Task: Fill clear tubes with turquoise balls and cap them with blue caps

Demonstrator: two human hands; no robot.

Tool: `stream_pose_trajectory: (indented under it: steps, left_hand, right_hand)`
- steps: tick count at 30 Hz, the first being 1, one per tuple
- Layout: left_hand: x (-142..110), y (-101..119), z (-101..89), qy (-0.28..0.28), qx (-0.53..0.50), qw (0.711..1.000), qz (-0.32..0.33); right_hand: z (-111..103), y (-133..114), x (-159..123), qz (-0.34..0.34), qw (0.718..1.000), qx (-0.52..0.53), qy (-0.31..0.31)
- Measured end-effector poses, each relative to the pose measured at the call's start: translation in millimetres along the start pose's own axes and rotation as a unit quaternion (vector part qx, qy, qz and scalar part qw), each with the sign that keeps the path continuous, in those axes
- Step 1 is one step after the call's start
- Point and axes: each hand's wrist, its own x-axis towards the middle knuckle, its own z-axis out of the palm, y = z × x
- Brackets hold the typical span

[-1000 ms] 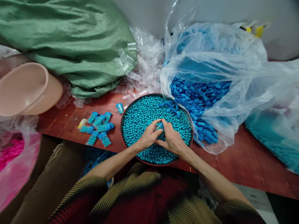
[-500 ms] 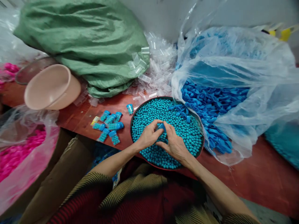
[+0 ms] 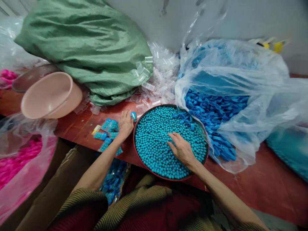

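Observation:
My left hand [image 3: 125, 124] reaches palm down over the red table, just left of the pan. Its fingers are stretched out, and the space under the palm is hidden. Touching or just beside its thumb side stands a small clear tube with a blue cap [image 3: 133, 116]. Several similar capped tubes of blue beads [image 3: 106, 136] lie left of and under that wrist. Over the round pan of blue beads [image 3: 154, 144], my right hand [image 3: 181, 148] hovers with thumb and fingers apart, nothing visible between them. A few blue caps [image 3: 186, 118] rest on the beads at the pan's back edge.
A plastic bag of blue caps [image 3: 211, 106] spills beside the pan. Clear empty tubes [image 3: 161, 77] pile up behind it, beside a green sack [image 3: 91, 48]. Leftward are a beige basin [image 3: 51, 96] and a bag of pink pieces [image 3: 21, 163]. Another bead bag [image 3: 286, 147] sits right.
Both hands held a blue-capped tube over the pan. Now they are apart: my left hand has gone left to the tubes, my right stays above the beads. That tube is no longer visible between them.

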Motion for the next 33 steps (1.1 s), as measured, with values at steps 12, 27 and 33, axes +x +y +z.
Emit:
stream_pose_trajectory:
  steps: [12, 27, 33]
  left_hand:
    - [0, -24, -6.6, -0.079, 0.147, 0.986, 0.011]
    - [-17, 69, -1.9, -0.069, -0.232, 0.947, 0.212]
    - [17, 93, 33.2, -0.104, -0.164, 0.960, 0.202]
  right_hand:
    - [-5, 67, 88, -0.056, 0.988, -0.126, -0.075]
    - [-20, 5, -10, -0.313, 0.914, 0.032, -0.257]
    - [11, 17, 10, -0.391, 0.894, 0.021, -0.219]
